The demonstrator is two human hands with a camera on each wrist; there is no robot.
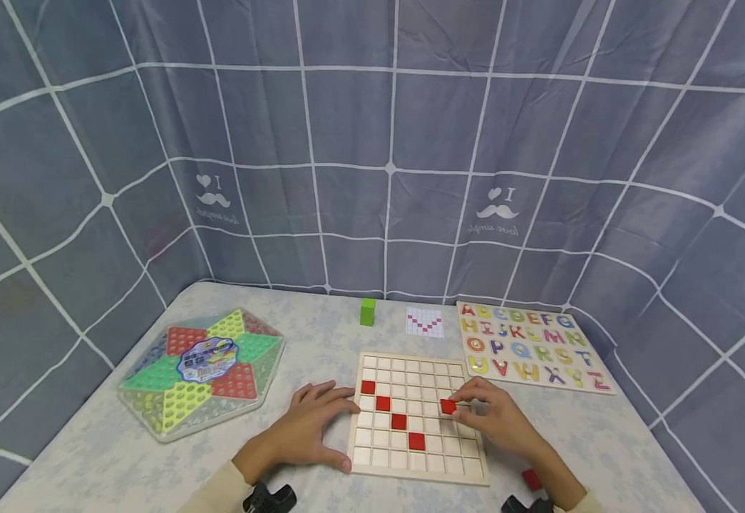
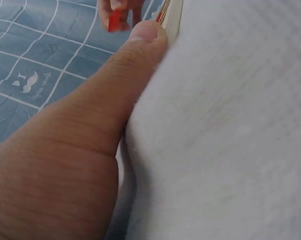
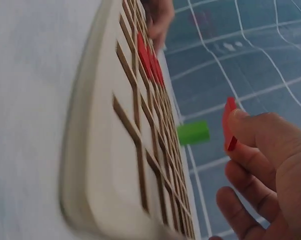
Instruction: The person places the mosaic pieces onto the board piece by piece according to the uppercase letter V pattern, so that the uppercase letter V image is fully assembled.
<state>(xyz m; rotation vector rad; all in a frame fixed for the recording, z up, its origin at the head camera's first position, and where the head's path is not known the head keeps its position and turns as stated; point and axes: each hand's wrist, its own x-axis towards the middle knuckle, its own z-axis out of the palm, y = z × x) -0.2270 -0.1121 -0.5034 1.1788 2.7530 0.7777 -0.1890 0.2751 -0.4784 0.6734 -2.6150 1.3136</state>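
Observation:
A wooden grid board (image 1: 423,478) with square cells lies in the middle of the table. Several red square tiles sit in its cells in a diagonal, one of them a tile (image 1: 416,442) near the front. My right hand (image 1: 494,415) pinches another red tile (image 3: 229,124) between thumb and fingers; in the right wrist view that tile is lifted above the board's surface. At the board's left edge, my left hand (image 1: 311,427) rests with fingers and thumb extended, touching the frame. In the left wrist view its thumb (image 2: 105,80) lies against the board's side.
A loose red tile (image 1: 532,479) lies beside my right forearm. Behind the board are a green block (image 1: 368,312) and a small pattern card (image 1: 425,323) with a pink V. An alphabet board (image 1: 532,345) stands at right, a star-shaped peg game (image 1: 202,370) at left.

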